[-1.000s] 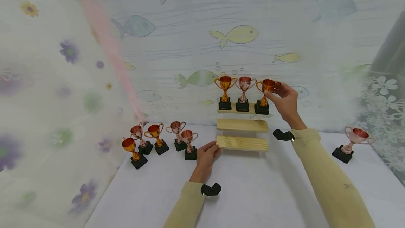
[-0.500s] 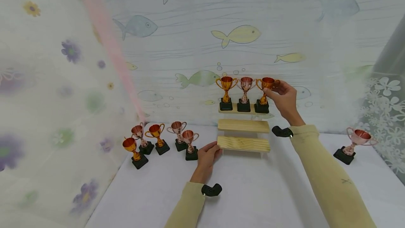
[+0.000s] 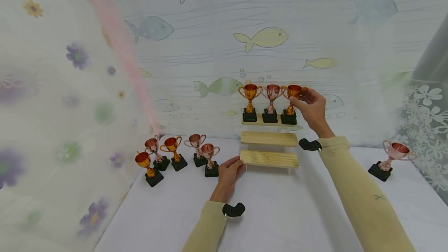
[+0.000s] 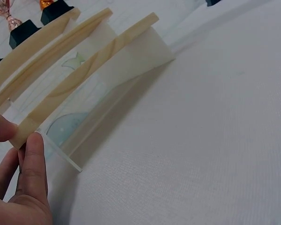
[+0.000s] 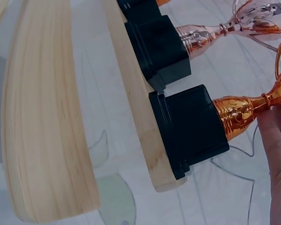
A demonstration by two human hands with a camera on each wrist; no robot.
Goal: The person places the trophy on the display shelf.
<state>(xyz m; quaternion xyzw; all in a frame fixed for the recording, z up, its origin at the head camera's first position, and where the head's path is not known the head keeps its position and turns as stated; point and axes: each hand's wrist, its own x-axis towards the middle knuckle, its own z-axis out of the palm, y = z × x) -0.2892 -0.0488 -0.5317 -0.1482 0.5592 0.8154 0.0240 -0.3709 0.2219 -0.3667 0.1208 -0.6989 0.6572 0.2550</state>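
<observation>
A three-tier stand with wooden shelves (image 3: pixel 268 139) stands at the centre back. On its top shelf a gold trophy (image 3: pixel 250 93), a pink trophy (image 3: pixel 272 93) and a second gold trophy (image 3: pixel 290 110) stand upright in a row. My right hand (image 3: pixel 314 111) holds that right-hand gold trophy by its cup; in the right wrist view its black base (image 5: pixel 194 126) rests on the shelf, beside the pink trophy's base (image 5: pixel 164 51). My left hand (image 3: pixel 227 178) pinches the left end of the lowest shelf, thumb above and fingers below, as the left wrist view shows with the shelf (image 4: pixel 79 77).
Several trophies stand on the white table (image 3: pixel 273 213) left of the stand, the nearest a pink one (image 3: pixel 210 162) close to my left hand. Another pink trophy (image 3: pixel 385 164) stands at the far right. A fish-patterned curtain (image 3: pixel 210 49) hangs behind the stand.
My right hand and the gold trophy in it have shifted slightly left, closer to the pink trophy, and the trophy stands straighter. My left hand stays on the lowest shelf.
</observation>
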